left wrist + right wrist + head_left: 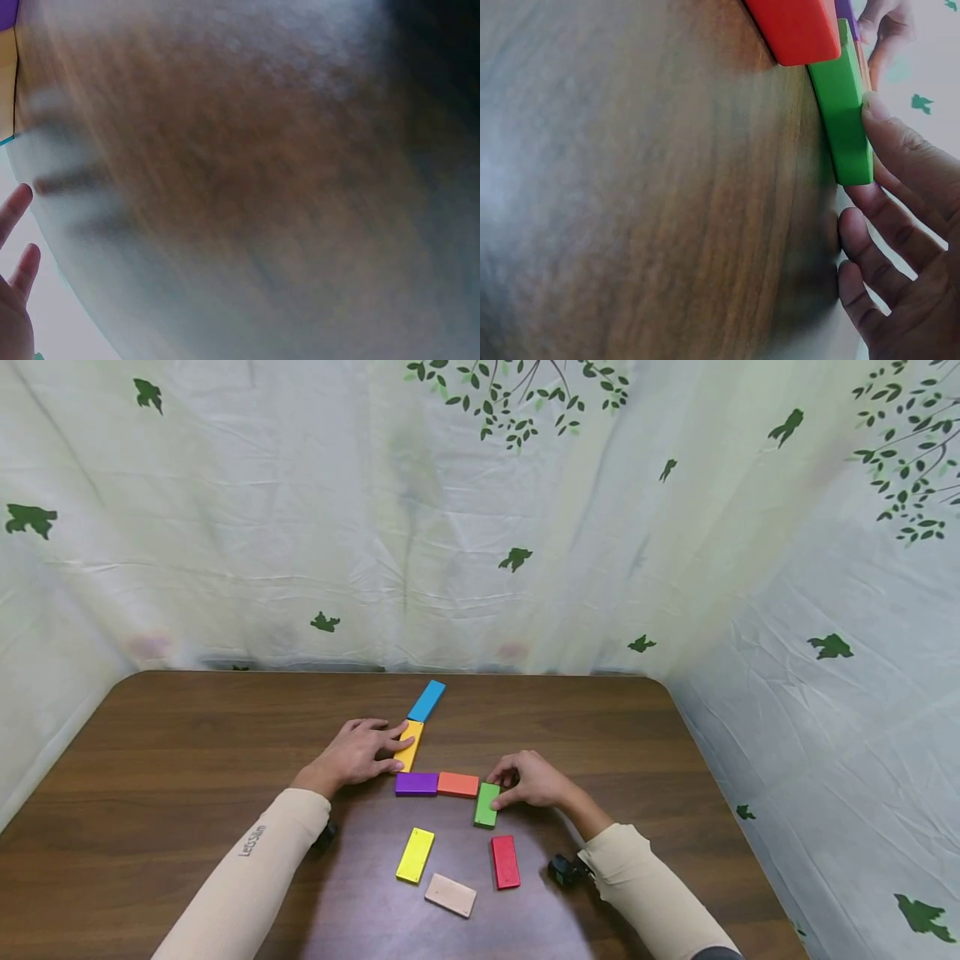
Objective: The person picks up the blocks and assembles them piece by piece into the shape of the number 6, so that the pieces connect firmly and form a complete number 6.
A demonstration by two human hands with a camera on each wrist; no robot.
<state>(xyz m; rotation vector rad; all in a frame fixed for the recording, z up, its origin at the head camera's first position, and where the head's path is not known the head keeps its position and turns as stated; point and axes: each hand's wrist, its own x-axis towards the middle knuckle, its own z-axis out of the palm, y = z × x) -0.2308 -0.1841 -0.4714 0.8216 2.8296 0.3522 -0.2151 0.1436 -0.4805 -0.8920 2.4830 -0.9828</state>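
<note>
My left hand (pixel 360 753) lies over the left side of an amber block (pixel 410 745), its fingers fairly straight. Fingertips touch the block's top and edge, and the thumb is by its near end. My right hand (pixel 531 779) holds a green block (pixel 840 112) between thumb and forefinger, while the other fingers are loosely bent. The green block stands at an angle by the right end of an orange block (pixel 458 785). A purple block (pixel 416 784) adjoins the orange one on the left. Beyond the amber block, a blue block (pixel 427 700) continues its slanting line.
Nearer the front of the brown wooden table (pixel 187 752) lie a yellow block (pixel 415 856), a pale wood-coloured block (pixel 451 895) and a red block (pixel 506 862). A white curtain (pixel 300 510) with green leaf prints hangs behind the table.
</note>
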